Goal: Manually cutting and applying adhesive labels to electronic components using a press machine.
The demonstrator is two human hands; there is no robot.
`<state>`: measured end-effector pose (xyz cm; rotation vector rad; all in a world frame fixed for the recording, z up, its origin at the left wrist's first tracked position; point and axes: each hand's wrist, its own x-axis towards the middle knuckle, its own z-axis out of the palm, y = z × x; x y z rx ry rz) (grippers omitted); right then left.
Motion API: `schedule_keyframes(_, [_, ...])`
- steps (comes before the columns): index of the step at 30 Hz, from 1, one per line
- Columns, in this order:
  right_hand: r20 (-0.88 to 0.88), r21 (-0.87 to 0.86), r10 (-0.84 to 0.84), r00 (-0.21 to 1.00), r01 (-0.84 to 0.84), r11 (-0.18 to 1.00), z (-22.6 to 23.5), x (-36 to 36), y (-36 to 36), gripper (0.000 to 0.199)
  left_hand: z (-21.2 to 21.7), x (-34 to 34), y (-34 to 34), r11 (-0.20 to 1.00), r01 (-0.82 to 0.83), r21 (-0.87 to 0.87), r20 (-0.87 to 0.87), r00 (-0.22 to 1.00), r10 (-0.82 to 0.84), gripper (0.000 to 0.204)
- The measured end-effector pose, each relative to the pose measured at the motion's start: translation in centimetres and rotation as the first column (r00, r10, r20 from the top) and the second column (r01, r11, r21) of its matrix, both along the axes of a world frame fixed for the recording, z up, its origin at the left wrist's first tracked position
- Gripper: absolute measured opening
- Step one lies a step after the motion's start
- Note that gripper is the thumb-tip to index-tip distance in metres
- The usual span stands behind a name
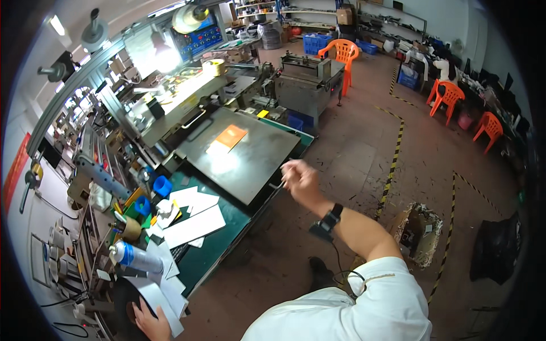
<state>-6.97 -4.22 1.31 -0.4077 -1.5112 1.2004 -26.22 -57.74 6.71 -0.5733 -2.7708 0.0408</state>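
Observation:
My right hand (300,177) is closed at the right edge of a flat grey metal plate (259,150), its fingers curled round a small bent metal handle (277,186). On the plate lies an orange rectangular sheet (232,136), with bright glare just below it. Down at the lower left, my left hand (152,323) rests with fingers apart against a dark round object (126,304), beside curved white sheets (156,296). Close above these leans a blue and white spray can (135,257).
White paper pieces (196,226) and blue tape rolls (162,185) lie on the green bench top (219,247). A machine (182,105) stands behind the plate. On the floor to the right are a waste box (437,230), a black bag (496,250) and orange chairs (344,54).

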Motion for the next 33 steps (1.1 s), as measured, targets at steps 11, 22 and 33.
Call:
schedule_keyframes(11, [0.434, 0.425, -0.038, 0.9, -0.167, 0.89, -5.3, -1.3, 24.9, 0.014, -3.7, 5.9, 5.1, 0.889, -0.449, 0.094, -0.024, 0.891, 0.453, 0.066])
schedule_keyframes(22, [0.77, 0.401, -0.046, 0.637, -0.427, 0.81, -2.6, -4.5, 27.1, 0.028, -7.7, 11.0, 4.1, 0.521, -0.405, 0.751, 0.155, 0.876, 0.457, 0.019])
schedule_keyframes(33, [0.95, 0.264, -0.037, 0.311, -0.732, 0.628, 1.8, -3.1, 29.4, 0.032, -6.8, 11.2, 6.4, -0.189, -0.357, 0.915, 0.397, 0.881, 0.257, 0.026])
